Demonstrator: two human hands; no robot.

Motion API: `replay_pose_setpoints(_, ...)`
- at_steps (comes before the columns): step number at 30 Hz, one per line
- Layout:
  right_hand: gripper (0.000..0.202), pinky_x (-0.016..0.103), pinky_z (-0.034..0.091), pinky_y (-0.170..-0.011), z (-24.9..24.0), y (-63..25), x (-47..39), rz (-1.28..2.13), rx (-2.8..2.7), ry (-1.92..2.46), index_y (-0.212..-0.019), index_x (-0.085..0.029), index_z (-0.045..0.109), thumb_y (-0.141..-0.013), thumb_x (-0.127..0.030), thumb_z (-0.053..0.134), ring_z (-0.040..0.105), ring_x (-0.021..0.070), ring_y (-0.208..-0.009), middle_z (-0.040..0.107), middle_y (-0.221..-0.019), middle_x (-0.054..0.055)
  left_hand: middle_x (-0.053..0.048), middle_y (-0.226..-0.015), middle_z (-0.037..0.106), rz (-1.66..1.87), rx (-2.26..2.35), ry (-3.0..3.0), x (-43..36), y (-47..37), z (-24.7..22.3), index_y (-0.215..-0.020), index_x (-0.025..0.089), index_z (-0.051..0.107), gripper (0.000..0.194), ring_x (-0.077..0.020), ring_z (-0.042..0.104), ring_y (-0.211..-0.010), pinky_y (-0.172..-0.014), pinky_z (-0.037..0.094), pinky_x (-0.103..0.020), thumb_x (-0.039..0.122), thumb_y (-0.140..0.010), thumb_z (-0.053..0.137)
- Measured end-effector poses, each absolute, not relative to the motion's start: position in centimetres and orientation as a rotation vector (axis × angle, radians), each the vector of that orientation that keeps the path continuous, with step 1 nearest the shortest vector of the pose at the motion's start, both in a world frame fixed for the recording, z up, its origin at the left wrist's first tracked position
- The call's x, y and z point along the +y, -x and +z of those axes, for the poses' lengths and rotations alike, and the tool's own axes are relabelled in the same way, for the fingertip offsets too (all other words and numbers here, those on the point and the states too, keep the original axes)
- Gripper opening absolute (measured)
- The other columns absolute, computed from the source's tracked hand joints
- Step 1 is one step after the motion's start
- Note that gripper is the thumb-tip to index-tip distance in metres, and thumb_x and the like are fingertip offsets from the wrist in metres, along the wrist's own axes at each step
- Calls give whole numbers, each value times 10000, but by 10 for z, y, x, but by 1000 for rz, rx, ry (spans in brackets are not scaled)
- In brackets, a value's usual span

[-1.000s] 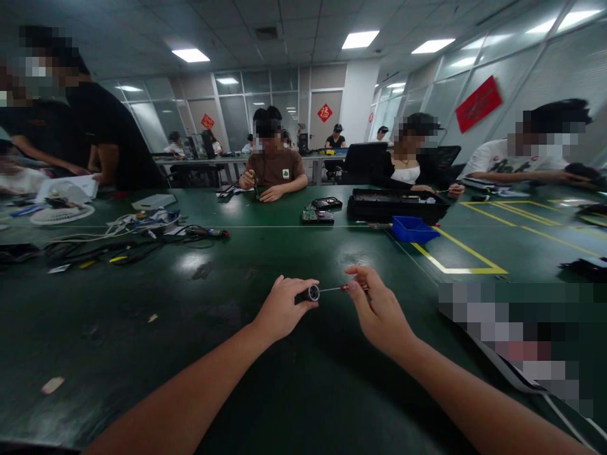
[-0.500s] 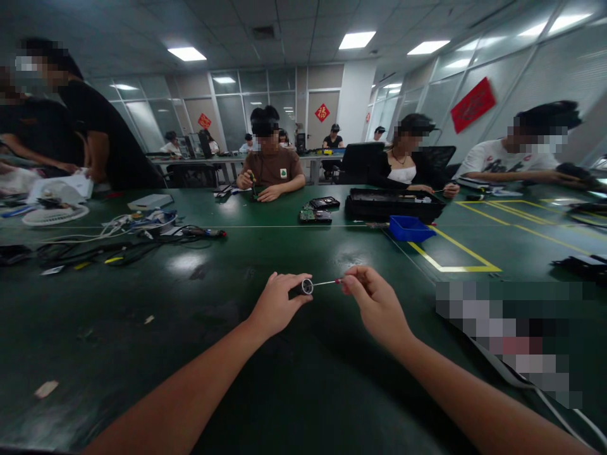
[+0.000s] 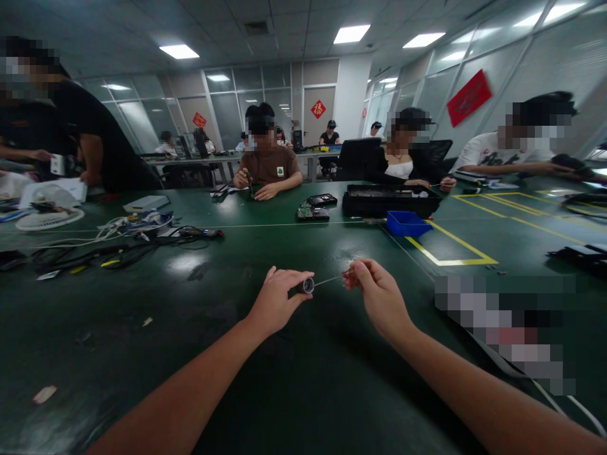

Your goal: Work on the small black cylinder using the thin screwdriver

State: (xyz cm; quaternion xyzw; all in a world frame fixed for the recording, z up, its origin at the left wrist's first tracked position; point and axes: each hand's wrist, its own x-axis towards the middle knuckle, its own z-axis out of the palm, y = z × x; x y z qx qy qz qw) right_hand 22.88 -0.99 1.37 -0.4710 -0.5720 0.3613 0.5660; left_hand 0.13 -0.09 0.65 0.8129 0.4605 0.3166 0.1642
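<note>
Near the middle of the view, my left hand [image 3: 277, 298] is closed round a small dark cylinder [image 3: 307, 285], whose ring-shaped end faces right. My right hand [image 3: 377, 294] pinches the handle of a thin screwdriver [image 3: 327, 280]; most of the handle is hidden by the fingers. The metal shaft points left and its tip is at the ringed end of the cylinder. Both hands are held above the green table [image 3: 294, 392].
Cables [image 3: 118, 249] lie at the left. Circuit boards [image 3: 313, 213], a black tray [image 3: 391, 201] and a blue bin [image 3: 408, 224] stand farther back. A person [image 3: 268, 158] works opposite; others sit at the right and stand at the left.
My right hand has shifted slightly right and its fingers have turned round the screwdriver handle. The camera view has moved a little. My left hand keeps its hold on the cylinder.
</note>
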Motion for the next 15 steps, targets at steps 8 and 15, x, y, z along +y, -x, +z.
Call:
replay_pose_setpoints(8,241,350,532,-758,19,-228,-24,729,-1627,1108,-1046,-225,617,-982,-435,516,686,199,-826,708,-895,39,-2,-1273,659,898,1368,-2273,0,-2,7,-1258,341,620,397,-229,558,-1229,-1196,157,-596,283,-875,707)
replay_pose_setpoints(15,259,351,537,-742,15,-227,-22,659,-1583,1116,-1038,-219,617,-988,-442,496,697,202,-809,713,-869,42,-21,-1250,672,893,1345,-2256,0,-3,6,-1262,330,626,417,-246,574,-1201,-1192,159,-598,291,-860,726)
